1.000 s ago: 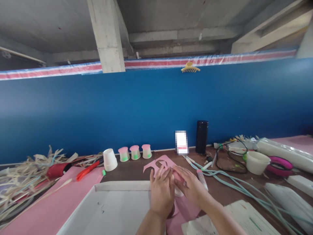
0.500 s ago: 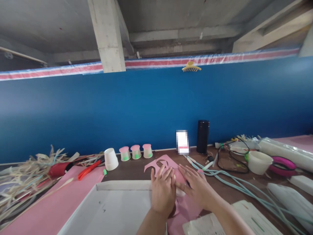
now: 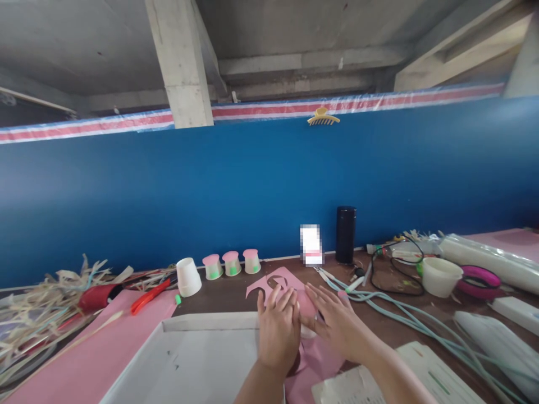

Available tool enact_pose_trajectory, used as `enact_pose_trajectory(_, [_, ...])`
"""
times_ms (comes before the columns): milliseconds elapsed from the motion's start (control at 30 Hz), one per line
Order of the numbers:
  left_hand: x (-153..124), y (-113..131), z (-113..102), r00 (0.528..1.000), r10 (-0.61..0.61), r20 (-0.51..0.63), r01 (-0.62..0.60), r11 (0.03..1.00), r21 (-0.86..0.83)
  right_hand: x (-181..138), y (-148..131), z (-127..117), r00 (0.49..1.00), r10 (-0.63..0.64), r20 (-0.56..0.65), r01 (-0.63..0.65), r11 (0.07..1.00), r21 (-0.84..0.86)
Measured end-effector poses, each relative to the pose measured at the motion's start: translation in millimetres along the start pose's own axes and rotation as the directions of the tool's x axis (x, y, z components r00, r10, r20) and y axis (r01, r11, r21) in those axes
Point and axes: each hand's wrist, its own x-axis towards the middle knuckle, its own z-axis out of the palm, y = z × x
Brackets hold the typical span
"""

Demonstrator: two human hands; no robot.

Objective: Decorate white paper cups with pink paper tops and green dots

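Observation:
My left hand (image 3: 277, 331) and my right hand (image 3: 337, 322) lie side by side, fingers stretched out, over a small white cup whose rim (image 3: 309, 332) peeks out between them. Both hands press on pink paper over the cup. A pink paper sheet with cut-out holes (image 3: 278, 280) lies under and beyond the hands on the brown table. Most of the cup is hidden by my palms.
A white tray (image 3: 189, 359) sits left of my hands. An upturned white cup (image 3: 188, 276), three pink-topped cups (image 3: 232, 262), red scissors (image 3: 149, 295), straw (image 3: 37, 308), a black flask (image 3: 345, 234), a white tub (image 3: 441, 277), light-green cords (image 3: 404, 320) and papers (image 3: 425, 381) surround them.
My right hand's fingers have straightened and slid a little forward over the pink paper. The left hand has hardly moved. The view shifted slightly.

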Motion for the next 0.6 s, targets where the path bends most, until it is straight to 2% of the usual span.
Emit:
enact_pose_trajectory(467, [0.5,-0.8,0.4,0.998,-0.012,0.06,0.013,1.0,-0.022,-8.8,-8.8,-12.1,0.991,0.017,0.133,-0.013,1.0,-0.024])
enact_pose_trajectory(600, [0.4,-0.3,0.5,0.999,-0.015,0.03,0.015,1.0,-0.02,-10.8,-6.8,-13.8,0.994,0.011,0.109,-0.009,1.0,-0.013])
